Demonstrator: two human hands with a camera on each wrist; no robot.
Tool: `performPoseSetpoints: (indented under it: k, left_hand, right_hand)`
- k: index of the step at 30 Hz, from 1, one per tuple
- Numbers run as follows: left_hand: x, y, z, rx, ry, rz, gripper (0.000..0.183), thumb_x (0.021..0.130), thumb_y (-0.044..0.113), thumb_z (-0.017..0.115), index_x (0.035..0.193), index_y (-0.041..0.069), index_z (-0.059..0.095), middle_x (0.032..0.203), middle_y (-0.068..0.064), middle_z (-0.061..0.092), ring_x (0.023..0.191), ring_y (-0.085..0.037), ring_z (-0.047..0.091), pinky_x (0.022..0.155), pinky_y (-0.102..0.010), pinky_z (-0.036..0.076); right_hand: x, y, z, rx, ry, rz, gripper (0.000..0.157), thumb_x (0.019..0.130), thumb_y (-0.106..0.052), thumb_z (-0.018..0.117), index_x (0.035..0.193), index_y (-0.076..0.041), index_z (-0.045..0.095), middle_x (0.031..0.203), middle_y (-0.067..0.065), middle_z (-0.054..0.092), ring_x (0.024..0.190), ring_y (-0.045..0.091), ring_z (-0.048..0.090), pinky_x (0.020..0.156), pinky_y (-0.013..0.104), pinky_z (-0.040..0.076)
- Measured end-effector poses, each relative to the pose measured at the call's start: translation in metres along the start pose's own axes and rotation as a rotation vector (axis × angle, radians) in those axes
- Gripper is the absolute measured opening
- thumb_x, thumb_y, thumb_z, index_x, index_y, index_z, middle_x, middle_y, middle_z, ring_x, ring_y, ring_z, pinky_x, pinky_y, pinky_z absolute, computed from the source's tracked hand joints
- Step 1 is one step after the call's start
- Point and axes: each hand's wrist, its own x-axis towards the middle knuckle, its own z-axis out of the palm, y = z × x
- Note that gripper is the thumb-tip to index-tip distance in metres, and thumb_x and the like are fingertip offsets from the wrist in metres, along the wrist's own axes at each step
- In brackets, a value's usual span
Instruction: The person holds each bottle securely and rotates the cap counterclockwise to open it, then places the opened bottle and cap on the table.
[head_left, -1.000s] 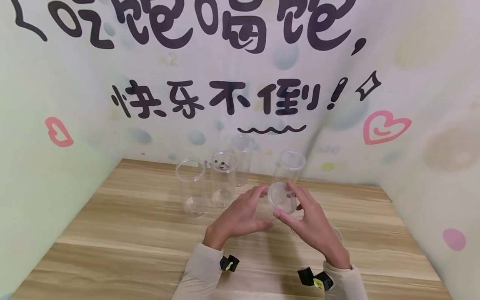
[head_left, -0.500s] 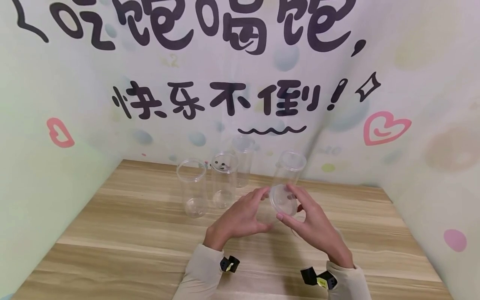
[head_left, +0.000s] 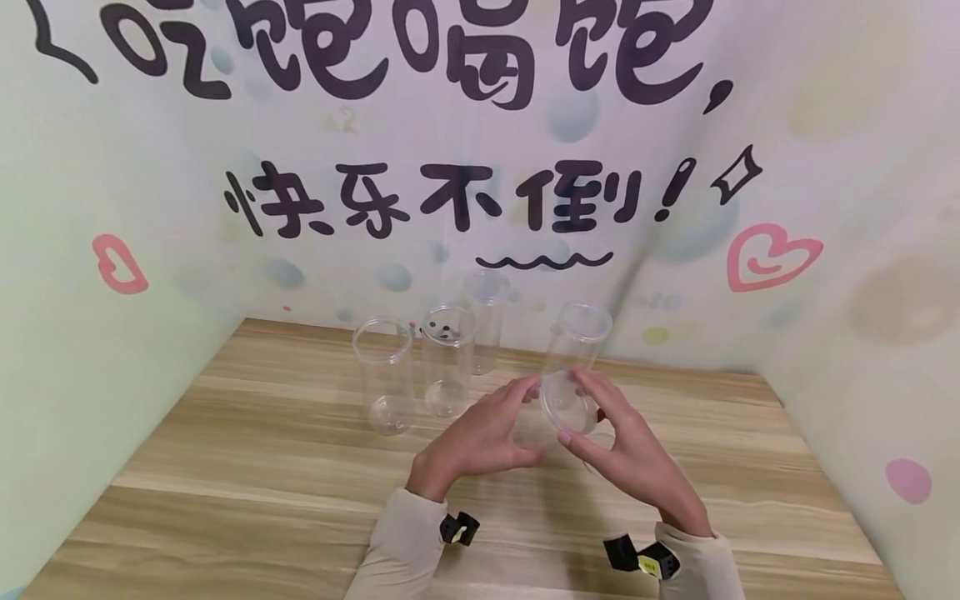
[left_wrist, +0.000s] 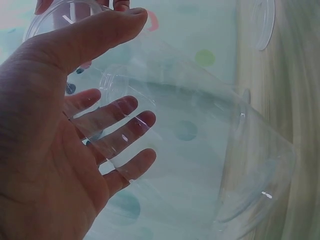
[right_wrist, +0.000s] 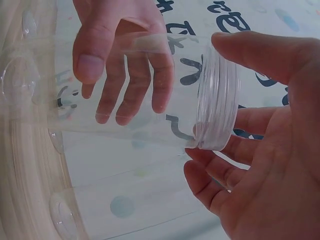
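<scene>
My left hand (head_left: 480, 437) holds a tall clear plastic jar (left_wrist: 200, 130) round its body, thumb on one side and fingers on the other. The jar is tilted, its base nearest the table in the left wrist view. A clear lid (right_wrist: 218, 97) with a ridged edge sits on its mouth. My right hand (head_left: 637, 454) pinches the lid's rim between thumb and fingers. How tightly the lid is seated cannot be told. In the head view the jar's body is faint and partly hidden behind the lid and hands.
Clear jars stand at the left (head_left: 384, 375) and behind it (head_left: 448, 358); others with covered-looking tops stand farther back (head_left: 486, 325) and at the back right (head_left: 581, 333). A loose clear lid (left_wrist: 267, 25) lies on the wooden table (head_left: 225, 467). Printed walls enclose the table.
My right hand has turned slightly at the lid and shifted a little right and down. My left hand stays almost still on the jar. The standing jars have not moved.
</scene>
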Motion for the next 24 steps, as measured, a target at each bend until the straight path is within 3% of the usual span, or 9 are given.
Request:
performPoseSetpoints:
  k: [8, 14, 19, 24]
  left_hand:
    - [0.000, 0.001, 0.001, -0.019, -0.012, -0.010, 0.090, 0.078, 0.031, 0.083, 0.150, 0.016, 0.031, 0.138, -0.003, 0.055, 0.128, -0.018, 0.053, 0.105, -0.041, 0.045]
    - [0.000, 0.000, 0.003, 0.028, 0.022, -0.002, 0.092, 0.078, 0.034, 0.083, 0.151, 0.013, 0.031, 0.138, -0.005, 0.055, 0.126, -0.020, 0.054, 0.106, -0.044, 0.044]
    - [0.001, 0.001, 0.005, 0.059, 0.057, -0.003, 0.090, 0.078, 0.037, 0.082, 0.150, 0.012, 0.033, 0.137, -0.005, 0.055, 0.126, -0.020, 0.054, 0.107, -0.048, 0.042]
    - [0.002, 0.004, 0.005, 0.085, 0.081, -0.005, 0.089, 0.078, 0.038, 0.082, 0.149, 0.012, 0.035, 0.136, -0.005, 0.056, 0.126, -0.021, 0.053, 0.107, -0.048, 0.041]
  right_hand:
    - [-0.002, 0.001, -0.001, 0.013, -0.014, -0.009, 0.076, 0.087, -0.014, 0.076, 0.153, -0.019, 0.037, 0.152, 0.002, 0.043, 0.124, 0.012, 0.045, 0.091, 0.026, 0.043]
    - [-0.002, 0.000, -0.001, 0.022, -0.016, 0.004, 0.084, 0.087, -0.015, 0.075, 0.156, -0.027, 0.029, 0.154, 0.002, 0.039, 0.128, 0.015, 0.043, 0.095, 0.029, 0.042]
    - [0.001, -0.005, 0.002, -0.015, 0.085, 0.018, 0.081, 0.088, -0.015, 0.075, 0.155, -0.014, 0.030, 0.159, 0.010, 0.031, 0.137, 0.027, 0.039, 0.096, 0.041, 0.045]
    - [0.002, -0.010, 0.006, -0.078, 0.210, 0.109, 0.066, 0.097, -0.027, 0.063, 0.151, -0.004, 0.033, 0.151, 0.017, 0.040, 0.128, 0.035, 0.048, 0.089, 0.052, 0.047]
